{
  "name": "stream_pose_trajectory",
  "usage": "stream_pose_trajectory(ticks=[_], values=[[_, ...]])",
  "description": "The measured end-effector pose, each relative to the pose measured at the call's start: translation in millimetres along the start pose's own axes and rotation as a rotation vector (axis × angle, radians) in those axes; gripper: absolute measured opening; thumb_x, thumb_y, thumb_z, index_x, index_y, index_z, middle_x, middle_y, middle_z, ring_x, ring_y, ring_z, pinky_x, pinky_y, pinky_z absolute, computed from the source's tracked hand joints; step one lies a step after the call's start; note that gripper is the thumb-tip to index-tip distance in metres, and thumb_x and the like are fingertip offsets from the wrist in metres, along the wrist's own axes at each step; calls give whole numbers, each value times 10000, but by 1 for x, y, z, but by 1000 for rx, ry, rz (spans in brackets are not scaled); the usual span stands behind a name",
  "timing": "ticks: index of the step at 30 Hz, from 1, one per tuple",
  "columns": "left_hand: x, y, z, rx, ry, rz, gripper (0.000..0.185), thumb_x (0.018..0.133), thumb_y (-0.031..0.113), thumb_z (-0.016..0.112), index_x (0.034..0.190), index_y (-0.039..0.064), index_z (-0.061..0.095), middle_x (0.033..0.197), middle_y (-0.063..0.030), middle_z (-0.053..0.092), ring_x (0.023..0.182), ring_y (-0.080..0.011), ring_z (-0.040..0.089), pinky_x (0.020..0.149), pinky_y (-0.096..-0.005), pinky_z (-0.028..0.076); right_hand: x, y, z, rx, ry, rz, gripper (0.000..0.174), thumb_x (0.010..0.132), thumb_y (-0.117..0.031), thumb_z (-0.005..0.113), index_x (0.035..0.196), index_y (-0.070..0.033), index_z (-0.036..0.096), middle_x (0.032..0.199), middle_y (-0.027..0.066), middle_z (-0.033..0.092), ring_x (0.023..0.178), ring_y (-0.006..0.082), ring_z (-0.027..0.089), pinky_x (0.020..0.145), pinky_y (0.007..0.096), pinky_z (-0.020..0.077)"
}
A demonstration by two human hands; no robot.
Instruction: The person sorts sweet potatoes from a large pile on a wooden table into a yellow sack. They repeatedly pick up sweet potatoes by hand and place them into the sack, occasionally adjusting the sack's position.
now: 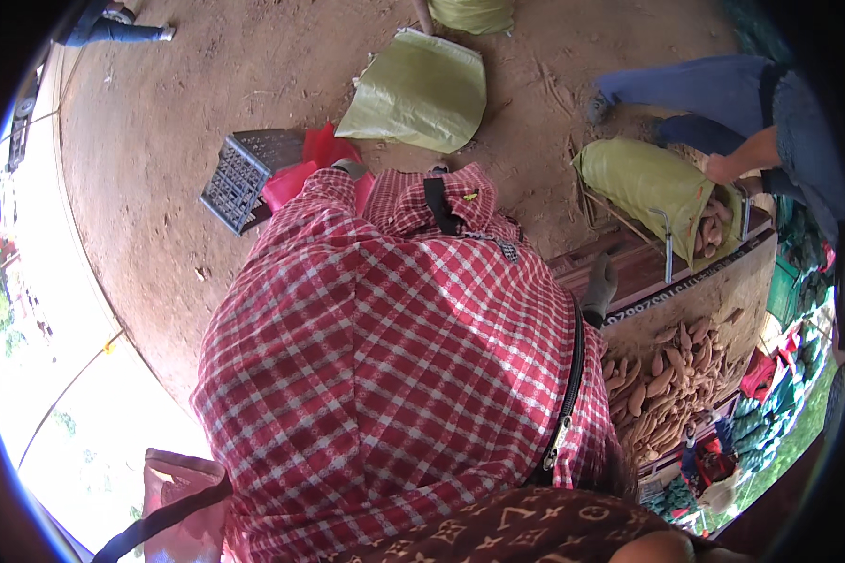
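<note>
My left hand (352, 167), in a grey glove, is at a red plastic bag (290, 184). The bag spreads out on both sides of the hand, and the fingers are mostly hidden, so the grip cannot be made out. Out to the right, my right hand (600, 285) is also gloved in grey, with a dark cuff. It is beside the edge of a dark red wooden platform (637, 278), with nothing visible in it. A red-and-white checked garment (394, 338) covers my front and fills the middle of the view.
A dark plastic crate (236, 183) stands left of the red bag. Ahead lies a yellow-green woven sack (422, 91). At right, a person (810, 141) touches another sack (641, 183) with sweet potatoes in its mouth. Many sweet potatoes (669, 380) lie piled beyond the platform.
</note>
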State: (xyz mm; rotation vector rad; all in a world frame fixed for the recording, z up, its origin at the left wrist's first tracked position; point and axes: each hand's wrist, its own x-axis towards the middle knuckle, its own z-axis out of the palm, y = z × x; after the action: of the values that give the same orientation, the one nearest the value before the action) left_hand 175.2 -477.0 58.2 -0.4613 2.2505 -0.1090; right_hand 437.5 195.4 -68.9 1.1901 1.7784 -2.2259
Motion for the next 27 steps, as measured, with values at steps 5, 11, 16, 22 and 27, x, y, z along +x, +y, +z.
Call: stream_pose_trajectory(ticks=[5,11,16,22,27], values=[[-20,-12,4,-162,15,-116,590,917,537,595,1248,70,740,1273,-220,713,1235,-349,667,1047,-451,512,23,-33,49,20,41,30,275,1049,-289,663,1165,-42,693,1053,-16,689,958,112,615,898,290,504],[-79,4,15,-224,131,-244,716,870,564,675,1406,91,646,1403,-229,650,1331,-366,612,1111,-467,480,-8,-78,153,827,-328,472,383,1061,-338,624,1294,-38,670,1179,81,719,1081,208,673,930,381,578],[-83,37,-22,-323,298,-113,798,827,549,745,1454,80,593,1455,-235,609,1390,-358,563,1162,-460,438,-31,-62,248,1148,-739,663,459,1090,-392,555,1377,-43,638,1285,108,723,1163,248,686,1015,429,579],[-30,22,-37,-301,497,-149,1076,769,620,794,1601,85,369,1638,-202,406,1531,-353,374,1233,-454,350,-59,-18,237,1241,-774,875,499,1097,-426,515,1436,-70,600,1380,119,682,1264,265,655,1112,465,532],[-49,-14,-76,-454,507,-361,1356,676,653,886,1668,102,143,1697,-195,294,1584,-355,268,1277,-489,262,-159,-153,187,1155,-735,808,556,1112,-416,485,1529,-48,489,1478,156,598,1338,295,597,1168,499,483]])
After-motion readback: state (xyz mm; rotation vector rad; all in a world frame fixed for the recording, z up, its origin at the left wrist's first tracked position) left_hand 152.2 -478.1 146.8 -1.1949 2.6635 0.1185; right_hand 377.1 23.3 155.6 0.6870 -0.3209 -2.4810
